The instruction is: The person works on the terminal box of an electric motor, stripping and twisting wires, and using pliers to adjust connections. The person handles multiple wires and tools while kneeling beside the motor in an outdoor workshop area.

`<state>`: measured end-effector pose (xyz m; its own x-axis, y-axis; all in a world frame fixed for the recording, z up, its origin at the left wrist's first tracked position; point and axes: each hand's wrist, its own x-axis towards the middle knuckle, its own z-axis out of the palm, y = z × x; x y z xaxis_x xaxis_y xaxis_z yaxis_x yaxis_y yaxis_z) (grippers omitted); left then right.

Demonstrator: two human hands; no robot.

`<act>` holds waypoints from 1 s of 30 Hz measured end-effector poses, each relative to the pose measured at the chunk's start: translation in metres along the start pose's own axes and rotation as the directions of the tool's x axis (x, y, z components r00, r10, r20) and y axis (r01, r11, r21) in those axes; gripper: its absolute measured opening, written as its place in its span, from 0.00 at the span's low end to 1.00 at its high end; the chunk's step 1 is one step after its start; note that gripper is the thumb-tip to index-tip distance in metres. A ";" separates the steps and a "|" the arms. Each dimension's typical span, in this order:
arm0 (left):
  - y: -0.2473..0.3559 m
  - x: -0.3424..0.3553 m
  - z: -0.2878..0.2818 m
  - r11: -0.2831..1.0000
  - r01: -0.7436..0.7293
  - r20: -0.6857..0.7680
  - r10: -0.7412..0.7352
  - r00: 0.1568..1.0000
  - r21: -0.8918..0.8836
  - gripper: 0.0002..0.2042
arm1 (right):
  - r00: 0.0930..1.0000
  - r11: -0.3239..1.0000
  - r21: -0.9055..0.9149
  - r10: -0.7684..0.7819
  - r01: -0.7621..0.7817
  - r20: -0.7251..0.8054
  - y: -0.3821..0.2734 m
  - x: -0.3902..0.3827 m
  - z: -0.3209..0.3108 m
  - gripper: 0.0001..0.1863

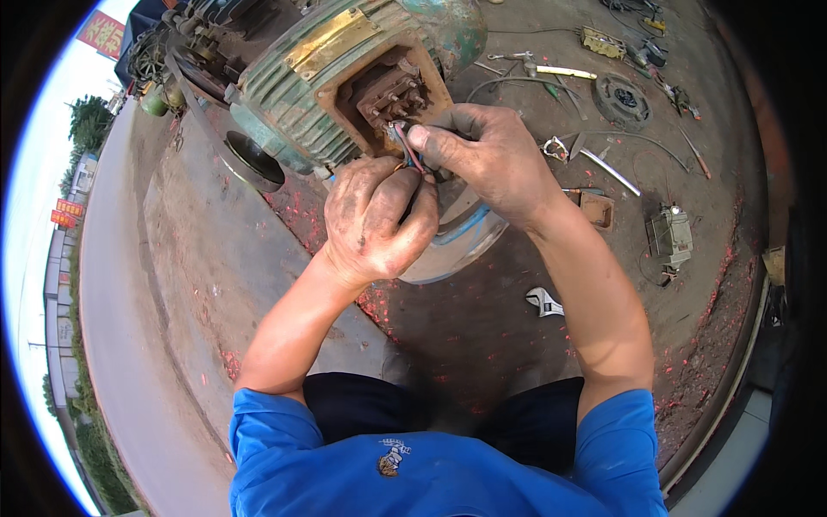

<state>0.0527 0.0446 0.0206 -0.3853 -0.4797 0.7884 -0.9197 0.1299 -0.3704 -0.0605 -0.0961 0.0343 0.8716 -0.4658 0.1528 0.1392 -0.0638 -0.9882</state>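
While the left hand (379, 215) and right hand (493, 159) pinch the wires (407, 146) by the motor's (289, 103) open terminal box (430, 62), light, steady tension would probably protect them best.

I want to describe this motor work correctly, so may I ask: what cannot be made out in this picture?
All in the head view:
Wires: their lower ends are hidden by the left hand and right hand.
Left grip: its fingertips are behind its own knuckles.
Motor: its top part is cut off by the upper edge.
Adjustable wrench: its handle is hidden by the right forearm.
Yellowish plate: any markings are too small.
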 end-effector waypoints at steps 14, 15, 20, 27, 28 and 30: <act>-0.004 -0.022 -0.007 0.881 0.445 0.002 -0.450 0.893 -0.162 0.10 | 0.997 1.000 0.007 -0.001 0.001 -0.078 -0.014 0.005 0.003 0.12; -0.001 -0.031 -0.009 0.806 0.555 0.079 -0.552 0.830 -0.204 0.08 | 0.999 0.997 -0.081 0.004 -0.006 -0.036 -0.012 0.007 0.002 0.13; 0.007 -0.085 -0.002 0.798 0.589 0.250 -0.550 0.797 -0.124 0.10 | 0.998 0.998 0.025 -0.052 0.053 -0.031 -0.011 0.007 0.009 0.13; 0.003 -0.085 0.006 0.892 0.446 0.219 -0.451 0.865 0.074 0.15 | 0.988 0.968 0.209 -0.129 0.143 -0.080 -0.008 0.011 0.014 0.14; 0.005 -0.083 0.008 0.901 0.429 0.219 -0.432 0.875 0.061 0.15 | 0.985 0.959 0.233 -0.147 0.163 -0.084 -0.009 0.013 0.012 0.14; 0.003 -0.080 0.010 0.917 0.396 0.212 -0.398 0.892 0.055 0.14 | 0.985 0.948 0.268 -0.156 0.171 -0.074 -0.006 0.015 0.011 0.14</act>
<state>0.0809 0.0748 -0.0481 0.0384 -0.6640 0.7468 -0.9914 -0.1186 -0.0546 -0.0433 -0.0925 0.0423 0.8018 -0.5145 0.3041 0.4067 0.0969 -0.9084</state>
